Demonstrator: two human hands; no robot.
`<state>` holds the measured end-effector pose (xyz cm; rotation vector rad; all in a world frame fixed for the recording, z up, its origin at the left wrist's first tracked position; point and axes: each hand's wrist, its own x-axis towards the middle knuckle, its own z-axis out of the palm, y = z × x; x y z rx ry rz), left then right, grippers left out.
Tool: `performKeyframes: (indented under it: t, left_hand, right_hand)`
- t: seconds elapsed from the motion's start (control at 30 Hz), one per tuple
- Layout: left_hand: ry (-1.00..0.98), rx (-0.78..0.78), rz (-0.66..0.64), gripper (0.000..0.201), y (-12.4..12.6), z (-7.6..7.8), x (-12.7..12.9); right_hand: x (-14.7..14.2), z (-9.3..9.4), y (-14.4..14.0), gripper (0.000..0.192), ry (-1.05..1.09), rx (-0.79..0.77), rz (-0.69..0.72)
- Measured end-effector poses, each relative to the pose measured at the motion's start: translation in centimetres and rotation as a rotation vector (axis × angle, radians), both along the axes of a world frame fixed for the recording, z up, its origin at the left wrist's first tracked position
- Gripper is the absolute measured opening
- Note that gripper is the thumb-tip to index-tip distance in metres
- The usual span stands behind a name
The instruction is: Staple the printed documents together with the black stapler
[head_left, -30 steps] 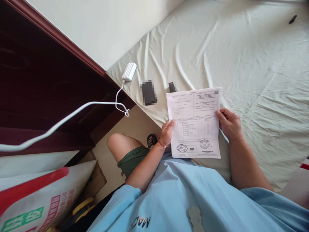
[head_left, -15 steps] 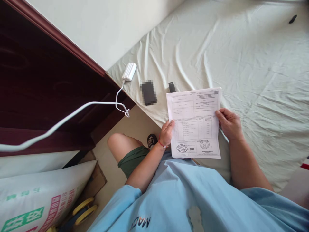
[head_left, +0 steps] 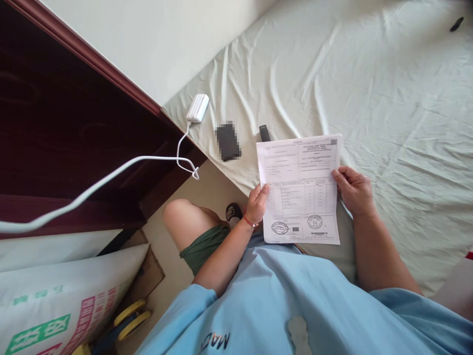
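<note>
Head view, left to right: a charger (head_left: 197, 108) and phone (head_left: 228, 141) lie on the bed (head_left: 388, 98), while the left hand (head_left: 255, 203) and right hand (head_left: 354, 190) each pinch a side edge of the sheet (head_left: 299, 190), held flat and unfolded above the lap.

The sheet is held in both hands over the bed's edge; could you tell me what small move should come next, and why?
Probably lower the sheet flat onto the bed. The left hand and right hand pinch its side edges in mid-air, and bare bedding lies just beyond it.
</note>
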<state>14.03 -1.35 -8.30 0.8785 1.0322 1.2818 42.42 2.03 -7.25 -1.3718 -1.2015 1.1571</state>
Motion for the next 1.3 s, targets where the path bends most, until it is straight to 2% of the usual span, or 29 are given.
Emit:
performKeyframes:
  t: [0.2, 0.47, 0.67, 0.83, 1.2, 1.3]
  left_hand:
    - [0.039, 0.004, -0.002, 0.051, -0.06, -0.07, -0.2]
    - [0.07, 0.007, 0.004, 0.052, 0.01, -0.21, -0.2]
    - [0.089, 0.03, 0.0, 0.053, -0.1, -0.65, -0.3]
    - [0.101, 0.028, -0.005, 0.052, -0.12, -0.41, -0.44]
    - [0.078, 0.021, 0.026, 0.053, 0.0, -0.23, -0.08]
    - [0.076, 0.011, 0.0, 0.053, 0.0, 0.04, -0.03]
  right_hand:
    - [-0.29, 0.62, -0.11, 0.037, -0.001, -0.016, -0.02]
    - [-0.09, -0.03, -0.04, 0.037, 0.021, -0.008, -0.013]
    - [-0.38, 0.56, -0.1, 0.039, 0.012, -0.01, -0.011]
    - [-0.56, 0.88, -0.06, 0.041, -0.026, 0.0, -0.006]
    - [-0.19, 0.0, -0.07, 0.037, 0.033, 0.001, -0.01]
    - [-0.26, 0.12, -0.08, 0.037, 0.012, 0.016, -0.022]
